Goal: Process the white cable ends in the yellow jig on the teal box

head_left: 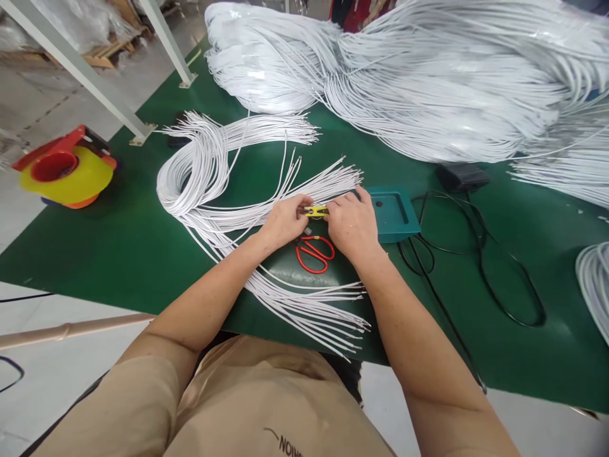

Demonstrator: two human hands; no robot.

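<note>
Over the middle of the table, my left hand [287,219] and my right hand [353,222] are closed and face each other. A small yellow hand tool [316,211] with dark parts spans the gap between them. My right fingers grip its right end, and my left fingertips pinch at its left end. Whether a wire is also pinched there is hidden. Just below lies a pair of red-handled scissors [314,255]. White wires [238,212] run behind my left hand, their loose ends fanning out beyond the tool. Another group of wires [304,308] passes under my left forearm.
A teal tray [408,212] sits right of my right hand. Black cable [483,254] loops farther right beside a black box [461,176]. Large white wire bundles [428,82] cover the back. A tape dispenser [66,171] stands left, near metal posts [114,108].
</note>
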